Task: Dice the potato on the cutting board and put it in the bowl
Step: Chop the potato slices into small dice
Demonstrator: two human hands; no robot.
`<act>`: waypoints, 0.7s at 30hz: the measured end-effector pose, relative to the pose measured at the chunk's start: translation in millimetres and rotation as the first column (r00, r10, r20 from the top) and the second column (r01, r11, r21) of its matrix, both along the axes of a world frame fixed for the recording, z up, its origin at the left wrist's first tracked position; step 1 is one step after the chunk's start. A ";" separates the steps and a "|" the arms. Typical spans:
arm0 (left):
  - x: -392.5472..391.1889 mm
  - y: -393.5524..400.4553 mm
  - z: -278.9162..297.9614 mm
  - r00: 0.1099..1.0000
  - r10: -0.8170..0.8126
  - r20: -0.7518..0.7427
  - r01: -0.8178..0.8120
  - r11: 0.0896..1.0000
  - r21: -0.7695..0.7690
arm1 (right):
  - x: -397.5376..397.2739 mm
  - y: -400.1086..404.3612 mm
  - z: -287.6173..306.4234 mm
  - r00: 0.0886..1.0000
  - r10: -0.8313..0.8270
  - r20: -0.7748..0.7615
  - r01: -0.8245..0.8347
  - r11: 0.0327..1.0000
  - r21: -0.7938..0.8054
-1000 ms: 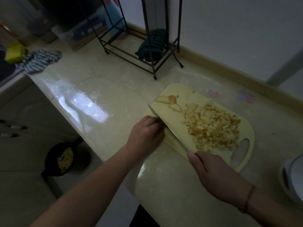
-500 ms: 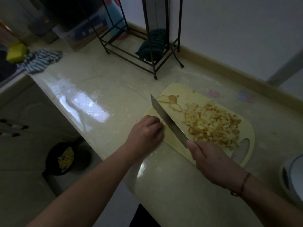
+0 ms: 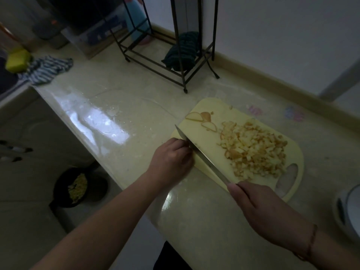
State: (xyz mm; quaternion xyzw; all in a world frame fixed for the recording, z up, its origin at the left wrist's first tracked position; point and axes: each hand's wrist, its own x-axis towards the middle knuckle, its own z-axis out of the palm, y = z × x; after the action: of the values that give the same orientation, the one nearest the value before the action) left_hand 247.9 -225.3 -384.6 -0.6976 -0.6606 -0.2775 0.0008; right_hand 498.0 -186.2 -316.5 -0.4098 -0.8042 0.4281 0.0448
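A pale yellow cutting board lies on the counter. A pile of diced potato covers its right half, and a few potato slices sit at its far left corner. My right hand grips the handle of a knife, whose blade rests edge-down across the board's left side. My left hand sits at the board's left edge, knuckles against the blade and fingers curled over a potato piece that they hide.
A black wire rack holding a dark cloth stands behind the board. A striped towel and a yellow sponge lie far left. A white round object is at the right edge. Below the counter sits a black pan with yellow food.
The knife was down, lifted half a second ago, and has come down again beside my left hand. The left hand has stayed at the board's edge.
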 end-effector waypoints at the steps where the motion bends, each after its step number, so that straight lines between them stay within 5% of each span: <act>1: 0.0 0.4 0.0 1.000 -0.002 0.003 0.002 1.000 0.005 | 1.7 -0.1 0.8 1.000 0.002 0.009 -0.002 1.000 -0.004; 12: -1.5 1.3 0.7 0.999 -0.026 0.040 0.026 1.000 0.010 | -52.2 16.2 -7.9 0.995 0.084 0.051 -0.087 0.994 0.067; 21: 2.4 0.5 1.6 0.999 -0.011 0.040 0.010 1.000 0.027 | -29.8 24.5 -3.1 0.999 -0.006 0.039 0.006 1.000 -0.006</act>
State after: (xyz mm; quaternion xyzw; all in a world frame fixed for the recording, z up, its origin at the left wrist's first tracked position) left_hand 250.4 -224.8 -383.1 -0.6952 -0.6530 -0.3003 -0.0043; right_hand 468.3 -161.7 -319.6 -0.4206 -0.8024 0.4223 0.0295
